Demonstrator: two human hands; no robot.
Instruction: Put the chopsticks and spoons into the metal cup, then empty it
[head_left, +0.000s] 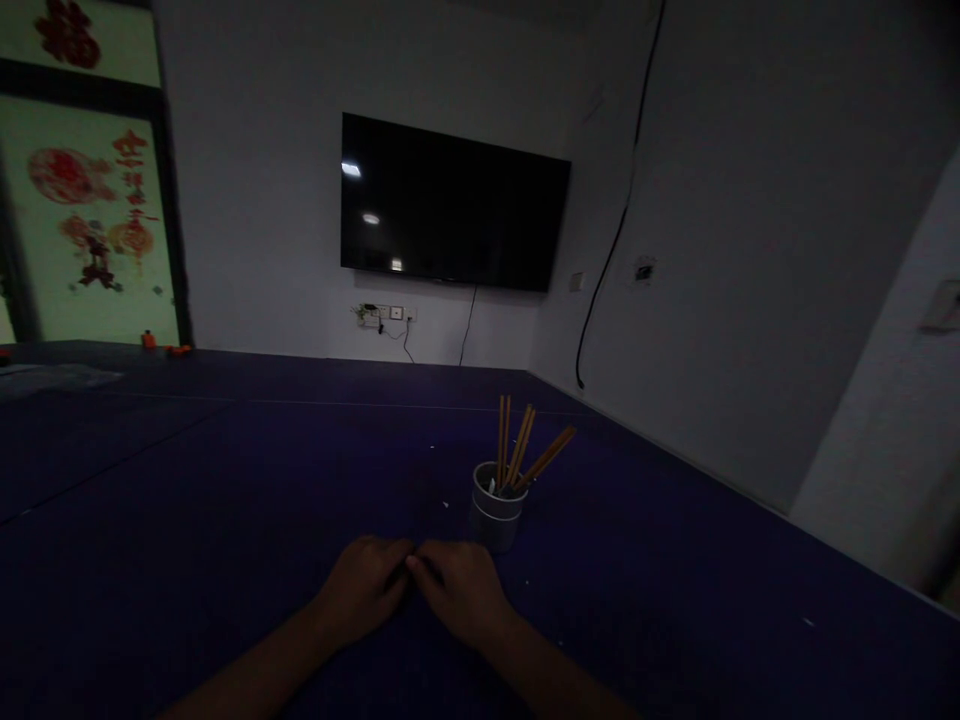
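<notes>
My left hand and my right hand rest on the dark blue tabletop, meeting at thumbs and forefingers. Both have their fingers curled in, and I see no object in either; the undersides are hidden. Just beyond my right hand stands a grey cup, upright, with a pale band around it. Several wooden chopsticks lean out of its top, some upright and some tilted right. A small white piece also shows inside the rim.
White scraps dot the tabletop. Orange items and clear plastic sheeting lie at the far left. A black television hangs on the far wall above sockets. One black cable runs down the right wall.
</notes>
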